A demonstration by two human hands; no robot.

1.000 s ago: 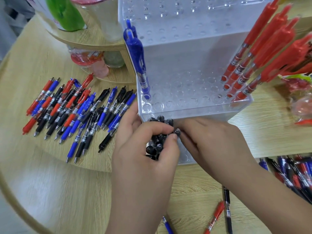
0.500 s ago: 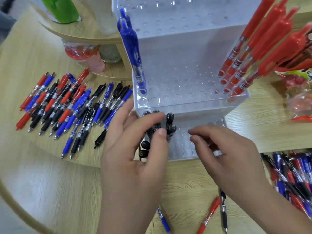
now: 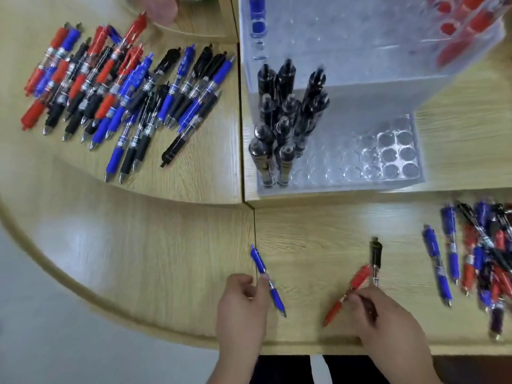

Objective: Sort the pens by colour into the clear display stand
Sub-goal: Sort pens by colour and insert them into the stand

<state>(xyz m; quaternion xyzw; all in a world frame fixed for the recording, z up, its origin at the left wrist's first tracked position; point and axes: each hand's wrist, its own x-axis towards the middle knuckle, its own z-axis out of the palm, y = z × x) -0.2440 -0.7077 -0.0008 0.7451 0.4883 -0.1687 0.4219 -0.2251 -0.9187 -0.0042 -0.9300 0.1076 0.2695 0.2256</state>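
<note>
At the near edge of the worktop (image 3: 166, 259), a blue pen (image 3: 267, 278) is being pinched at its middle by the left hand (image 3: 241, 306). The fingers (image 3: 249, 286) are curled closely round the barrel, and both ends of the pen are being left free. Just to the right, a red pen (image 3: 347, 295) is being gripped near its middle by the right hand (image 3: 388, 320), whose fingers (image 3: 357, 296) are being kept bent over it. A black pen (image 3: 375, 257) is lying beside them, its lower end at the fingertips; whether it is also being held cannot be told.

Farther right, a loose heap of mixed pens (image 3: 484, 259) is waiting to be sorted.

Beyond the hands, the clear display stand (image 3: 360, 187) is being filled. Its front tier is being used for black pens (image 3: 285, 120), clustered upright at the left end, while the holes to the right (image 3: 396, 156) are lying vacant. Blue pens (image 3: 257, 18) and red pens (image 3: 465, 29) are being kept on the higher tiers, blurred at the frame's top.

At the far left, a larger spread of mixed pens (image 3: 119, 87) is lying unsorted. The task is judged to be well short of half done. Both held pens are well apart from the stand.
</note>
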